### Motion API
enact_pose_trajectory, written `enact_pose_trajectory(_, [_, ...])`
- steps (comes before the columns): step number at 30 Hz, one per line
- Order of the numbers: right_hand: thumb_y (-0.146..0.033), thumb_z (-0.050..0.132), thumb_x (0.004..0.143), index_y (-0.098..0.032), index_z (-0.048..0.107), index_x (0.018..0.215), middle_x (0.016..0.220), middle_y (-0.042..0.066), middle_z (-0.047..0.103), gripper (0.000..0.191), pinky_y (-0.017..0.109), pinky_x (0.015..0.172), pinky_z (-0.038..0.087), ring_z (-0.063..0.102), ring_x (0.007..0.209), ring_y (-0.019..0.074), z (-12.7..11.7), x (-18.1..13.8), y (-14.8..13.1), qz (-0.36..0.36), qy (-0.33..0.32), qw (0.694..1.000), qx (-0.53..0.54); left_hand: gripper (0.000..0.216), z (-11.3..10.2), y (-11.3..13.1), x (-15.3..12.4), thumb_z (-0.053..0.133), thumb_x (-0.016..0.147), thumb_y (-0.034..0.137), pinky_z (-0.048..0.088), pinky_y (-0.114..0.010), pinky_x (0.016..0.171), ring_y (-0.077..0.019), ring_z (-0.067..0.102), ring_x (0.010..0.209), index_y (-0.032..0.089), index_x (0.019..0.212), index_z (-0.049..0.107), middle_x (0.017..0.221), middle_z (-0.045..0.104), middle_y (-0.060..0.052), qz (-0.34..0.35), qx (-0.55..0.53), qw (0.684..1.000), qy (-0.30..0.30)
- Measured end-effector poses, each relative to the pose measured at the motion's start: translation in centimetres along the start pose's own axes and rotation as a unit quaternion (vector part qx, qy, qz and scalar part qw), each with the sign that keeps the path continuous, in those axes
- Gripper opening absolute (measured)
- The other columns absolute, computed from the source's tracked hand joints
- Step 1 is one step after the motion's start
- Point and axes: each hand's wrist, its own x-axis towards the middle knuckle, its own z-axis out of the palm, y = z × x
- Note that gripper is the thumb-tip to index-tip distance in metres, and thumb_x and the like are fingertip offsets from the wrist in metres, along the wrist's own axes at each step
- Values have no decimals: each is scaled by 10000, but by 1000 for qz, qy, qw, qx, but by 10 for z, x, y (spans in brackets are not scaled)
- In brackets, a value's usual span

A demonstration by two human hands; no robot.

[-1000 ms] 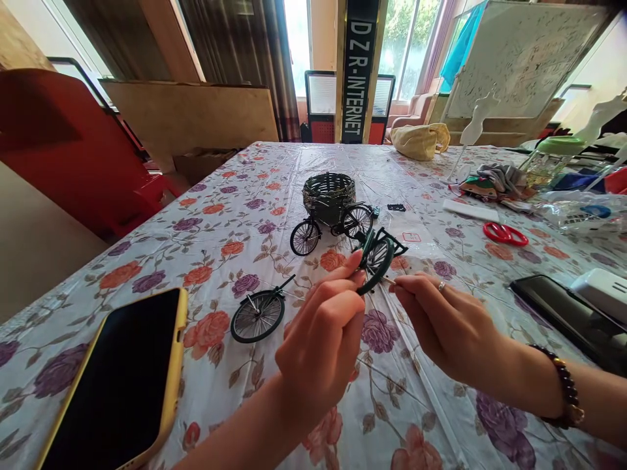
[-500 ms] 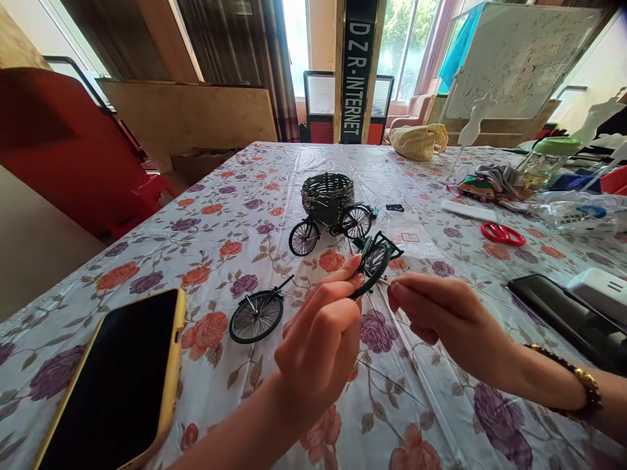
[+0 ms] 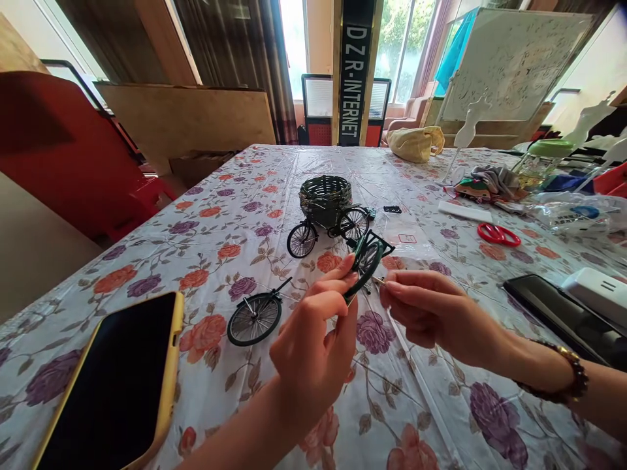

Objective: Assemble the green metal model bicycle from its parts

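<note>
Between the thumb and fingers of my left hand (image 3: 318,333) is a dark green model bicycle wheel section (image 3: 368,264), tilted up, with a black rack at its far side. My right hand (image 3: 431,303) pinches a thin, pale stick-like piece (image 3: 379,280) just right of the wheel; its kind is too small to make out. A loose model bicycle front wheel (image 3: 255,318) with fork and mudguard lies on the table left of my left hand. Farther back, a model bicycle (image 3: 328,228) stands upright in front of a dark woven basket (image 3: 326,190).
A yellow-cased phone (image 3: 112,378) lies at the left front. Red-handled scissors (image 3: 498,235), a white strip (image 3: 464,212) and a black phone-like device (image 3: 548,307) lie on the right. A small black part (image 3: 392,209) is near the basket. The flowered tablecloth (image 3: 206,418) covers the table.
Both hands have shifted slightly left in the picture, along with the wheel section; the whole view has also moved a little. The grips look the same.
</note>
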Motion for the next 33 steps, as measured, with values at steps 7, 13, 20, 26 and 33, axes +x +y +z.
enact_pose_trajectory(7, [-177,416,857,-160,461,817,620,-27,456,62,208,484,322,385,519,66,4,-3,11,-300,179,787,-508,330,1,3,2,589,632,-89,532,-396,805,-229,617,927,172,782,453,897,633,-24,-37,-18,999,27])
enact_pose_trajectory(13, [-76,453,805,-112,477,975,771,61,577,175,244,558,367,510,662,133,-5,8,24,-409,206,557,-693,315,3,1,3,588,639,-82,517,-410,835,-212,617,924,176,731,435,889,628,-10,-40,-12,998,38])
enact_pose_trajectory(20, [-185,403,861,-161,467,736,582,-31,466,142,214,476,294,359,494,61,6,6,14,-282,193,779,-526,307,2,-2,-1,567,655,-76,537,-364,800,-203,618,928,181,695,404,872,624,5,-36,20,999,19])
enact_pose_trajectory(26, [-361,433,849,-164,468,654,504,-70,254,280,182,380,185,226,435,41,4,7,1,-74,88,974,-196,323,4,-1,-2,594,641,-59,549,-302,739,-186,634,890,183,665,382,843,635,24,-26,53,998,20])
enact_pose_trajectory(33, [-249,487,824,-162,452,670,524,-86,137,181,146,334,102,108,412,31,-7,9,-6,100,-63,985,125,316,4,-2,-4,594,655,-35,546,-270,724,-166,637,871,186,660,368,824,641,23,-34,65,997,19])
